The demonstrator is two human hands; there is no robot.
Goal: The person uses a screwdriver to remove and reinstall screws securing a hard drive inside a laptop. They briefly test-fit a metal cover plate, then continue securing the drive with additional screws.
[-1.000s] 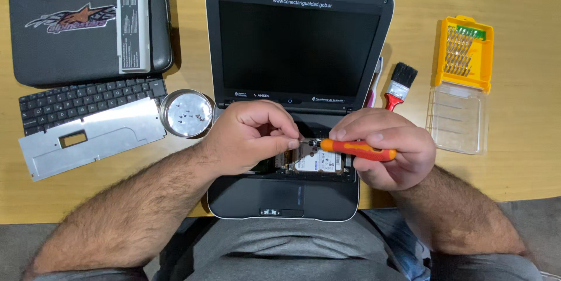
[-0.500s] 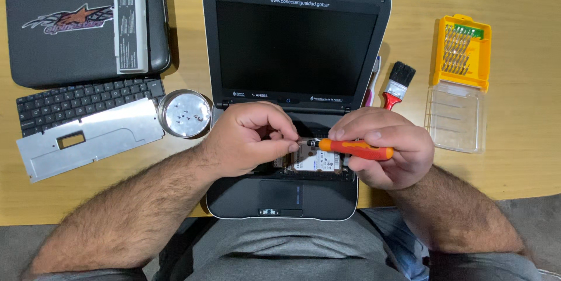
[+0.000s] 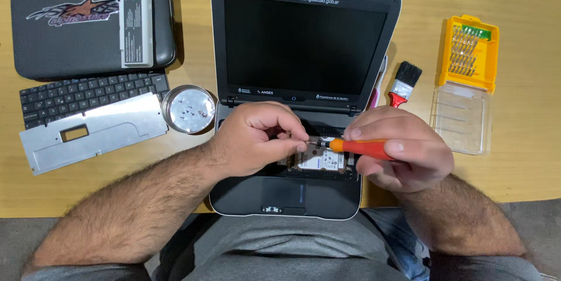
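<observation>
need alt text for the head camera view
Right hand holds an orange screwdriver over an opened small laptop, left hand pinching at its tip. Removed keyboard, round tin, brush lie on the wooden table.

An orange-handled screwdriver (image 3: 365, 147) lies level, tip over the open small grey laptop's (image 3: 304, 82) exposed base.

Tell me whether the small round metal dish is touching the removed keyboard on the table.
Apart. The head view shows a strip of bare wood between the round metal dish and the black keyboard; the dish's rim sits just right of the keyboard's end.
</observation>
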